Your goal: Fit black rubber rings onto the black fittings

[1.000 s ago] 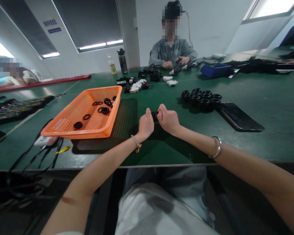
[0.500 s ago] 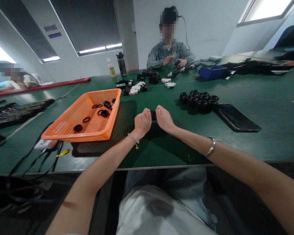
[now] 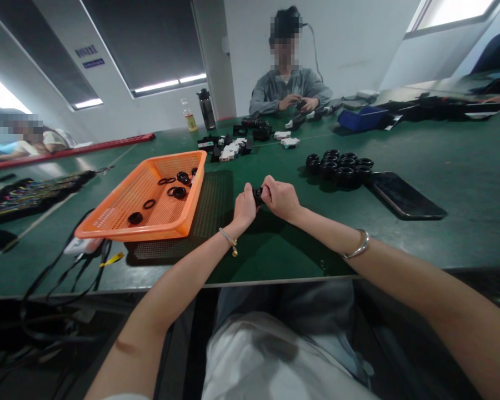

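Between both hands is a small black round part, held a little above the green table; it looks like a lens barrel, though fingers cover most of it. My left hand is closed around its left side, thumb on top. From the right, my right hand grips it with curled fingers. To the left stands an orange plastic basket with black rings and black cylindrical parts inside. Several similar thick black ring-shaped parts are grouped to the right of my hands.
A phone lies beside the black parts. Farther back are white and black pieces, a blue box, a bottle and a dark flask. Cables hang at the left edge. A co-worker sits opposite.
My right hand has turned and shifted its fingers over the black part, which now shows a tilted round end. My left hand has rotated slightly and keeps hold. The basket stays put.
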